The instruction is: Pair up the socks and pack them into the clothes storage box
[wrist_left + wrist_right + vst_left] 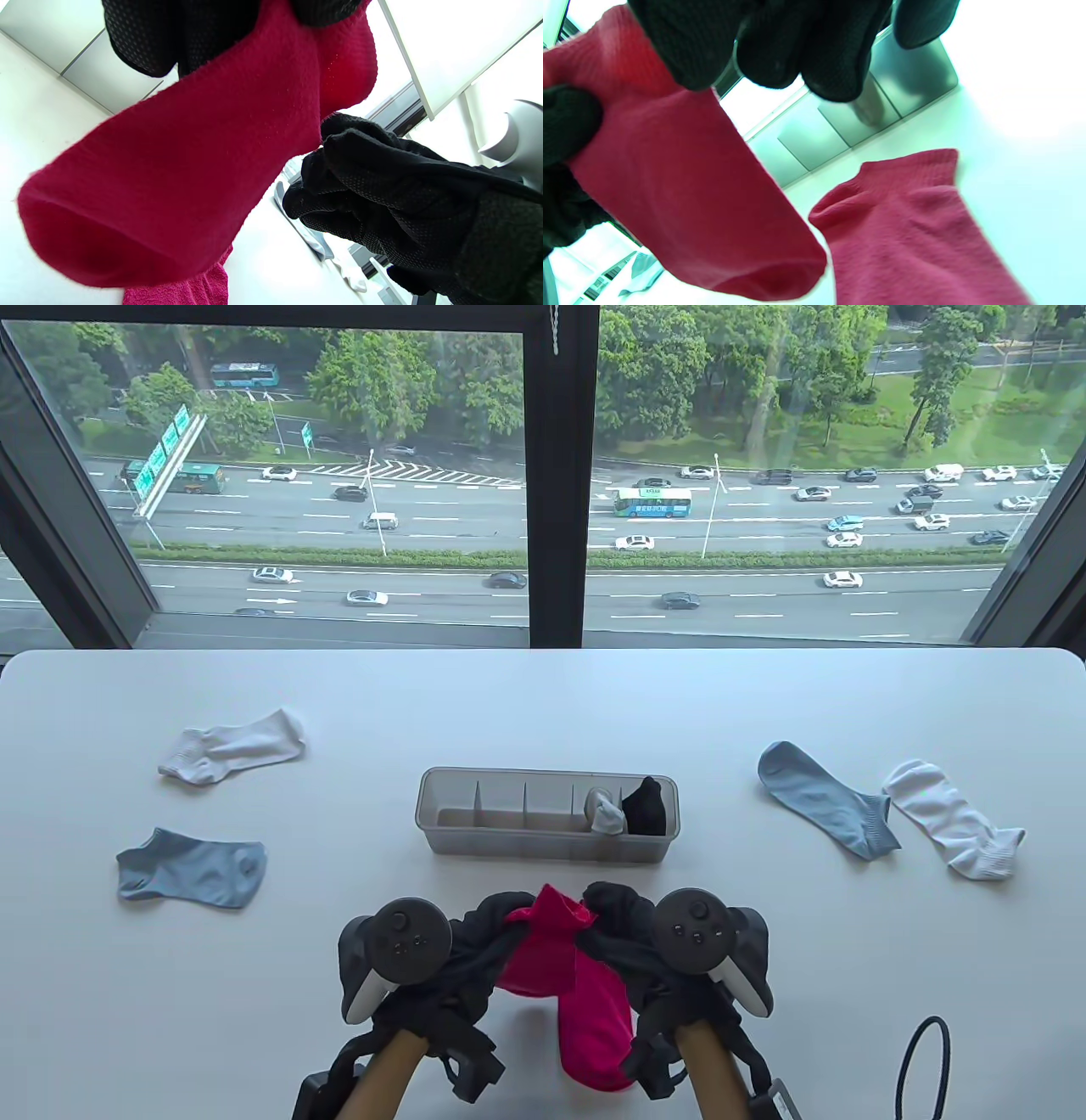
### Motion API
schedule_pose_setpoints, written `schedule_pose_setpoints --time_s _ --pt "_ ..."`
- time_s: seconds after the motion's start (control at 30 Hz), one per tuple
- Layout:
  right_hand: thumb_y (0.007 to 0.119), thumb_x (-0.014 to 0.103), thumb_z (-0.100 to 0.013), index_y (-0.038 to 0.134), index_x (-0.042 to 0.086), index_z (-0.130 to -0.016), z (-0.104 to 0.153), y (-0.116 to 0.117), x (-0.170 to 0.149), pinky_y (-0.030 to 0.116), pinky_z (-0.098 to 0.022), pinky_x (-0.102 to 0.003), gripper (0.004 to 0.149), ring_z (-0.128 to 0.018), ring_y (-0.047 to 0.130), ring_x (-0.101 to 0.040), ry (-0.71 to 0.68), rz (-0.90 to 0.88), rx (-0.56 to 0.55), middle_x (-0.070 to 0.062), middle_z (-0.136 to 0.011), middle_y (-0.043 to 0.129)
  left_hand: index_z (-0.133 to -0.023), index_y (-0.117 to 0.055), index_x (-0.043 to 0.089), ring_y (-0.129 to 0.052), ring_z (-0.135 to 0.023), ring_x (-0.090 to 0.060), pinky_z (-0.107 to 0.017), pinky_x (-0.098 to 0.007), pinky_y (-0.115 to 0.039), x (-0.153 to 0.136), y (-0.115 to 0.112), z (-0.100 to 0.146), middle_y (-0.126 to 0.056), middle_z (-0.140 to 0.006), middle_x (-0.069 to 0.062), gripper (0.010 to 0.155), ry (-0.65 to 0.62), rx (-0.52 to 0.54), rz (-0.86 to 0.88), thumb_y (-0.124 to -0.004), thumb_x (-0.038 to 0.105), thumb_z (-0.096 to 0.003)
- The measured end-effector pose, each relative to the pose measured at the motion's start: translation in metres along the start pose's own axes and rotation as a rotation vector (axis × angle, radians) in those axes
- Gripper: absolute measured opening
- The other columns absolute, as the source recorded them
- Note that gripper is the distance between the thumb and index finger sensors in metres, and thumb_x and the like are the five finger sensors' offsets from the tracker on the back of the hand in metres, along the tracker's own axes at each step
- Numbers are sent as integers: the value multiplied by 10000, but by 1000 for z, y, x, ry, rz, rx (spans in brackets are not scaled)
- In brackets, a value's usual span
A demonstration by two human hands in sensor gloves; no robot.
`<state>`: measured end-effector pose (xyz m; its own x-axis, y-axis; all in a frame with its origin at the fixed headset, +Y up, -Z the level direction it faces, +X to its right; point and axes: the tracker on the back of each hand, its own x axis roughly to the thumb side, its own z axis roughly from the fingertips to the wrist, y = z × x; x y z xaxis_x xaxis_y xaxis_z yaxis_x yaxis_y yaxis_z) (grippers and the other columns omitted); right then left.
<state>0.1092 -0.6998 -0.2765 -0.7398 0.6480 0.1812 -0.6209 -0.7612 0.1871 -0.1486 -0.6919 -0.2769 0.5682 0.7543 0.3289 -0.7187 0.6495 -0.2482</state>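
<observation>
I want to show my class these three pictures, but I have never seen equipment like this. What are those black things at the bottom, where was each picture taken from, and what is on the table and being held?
They are a person's two hands in black sensor gloves, left hand and right hand, each with a grey tracker strapped on its back. One camera looks down at the white table; the other two sit on the wrists, looking along the fingers.

Both hands hold one pink ankle sock; its partner, a second pink sock, lies on the table beneath. Behind them stands a clear plastic divided storage box with a grey pair and a black pair packed at its right end. Two white and two light blue socks lie loose, one of each on either side.
</observation>
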Motion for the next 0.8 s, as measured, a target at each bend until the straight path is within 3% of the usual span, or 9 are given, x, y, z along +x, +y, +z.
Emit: schedule_pose_setpoints --time_s 0.07,0.17,0.23,0.27,0.3,0.4,0.57,0.7,0.8 --pt "774 467 -530 255 72 -1158 1 -1 0 420 -699 -741 905 -1047 471 -542 -94 -51 107 -250 -1170 456 -995 -663 170 -986 -764 -357 -631 -571 -766 -1 -1 -2 -937 -876 -137 419 -21 -61 67 -601 242 -587" --pt "765 487 -529 69 107 -1142 0 2 10 319 -712 -750 1002 -1058 204 -592 -142 -158 176 -300 -1207 132 -1007 -653 210 -943 -814 -378 -664 -600 -713 2 -7 -3 -903 -922 -136 419 -58 -203 73 -597 254 -594" --pt "768 470 -535 264 178 -1160 -1 4 14 384 -724 -737 854 -1091 405 -539 -154 -173 177 -198 -1226 408 -1013 -672 195 -948 -809 -387 -655 -605 -719 4 -9 -3 -914 -922 -137 437 -51 -196 59 -613 309 -596" --pt "763 430 -553 565 220 -1081 -1 5 15 456 -730 -709 601 -1032 679 -446 -136 -171 140 -112 -1100 739 -1006 -695 176 -945 -806 -399 -650 -609 -719 4 -9 -2 -915 -921 -151 460 -29 -179 55 -622 361 -591" --pt "760 400 -558 693 214 -977 -1 5 16 542 -727 -663 463 -911 853 -362 -113 -164 92 -85 -951 880 -942 -776 182 -955 -785 -406 -638 -606 -729 3 -8 -1 -937 -898 -153 443 -19 -127 42 -623 393 -584" --pt "770 388 -552 713 203 -935 4 -6 19 632 -722 -587 430 -816 939 -306 -132 -150 -15 -65 -866 935 -956 -773 170 -975 -761 -394 -595 -575 -784 8 -5 1 -936 -899 -152 460 -48 -16 41 -611 380 -581" --pt "805 333 -548 646 199 -944 18 -37 26 689 -688 -533 447 -742 943 -242 -151 -192 -149 -71 -882 862 -1012 -668 139 -1069 -634 -290 -507 -478 -895 28 -10 -4 -964 -852 -123 442 -91 -39 203 -645 240 -582" --pt "802 363 -552 672 144 -967 16 -40 13 733 -652 -484 487 -543 971 -146 5 -208 -95 -75 -749 911 -973 -687 55 -1113 -517 -305 -410 -485 -926 24 -29 -14 -1006 -771 -162 434 121 -208 395 -607 252 -595" --pt "801 354 -552 590 78 -1069 0 -20 0 718 -660 -497 623 -540 961 -152 162 -32 -36 -86 -747 906 -962 -705 49 -1100 -553 -331 -433 -505 -910 7 -50 -24 -1002 -784 -174 436 301 -292 236 -590 274 -606"
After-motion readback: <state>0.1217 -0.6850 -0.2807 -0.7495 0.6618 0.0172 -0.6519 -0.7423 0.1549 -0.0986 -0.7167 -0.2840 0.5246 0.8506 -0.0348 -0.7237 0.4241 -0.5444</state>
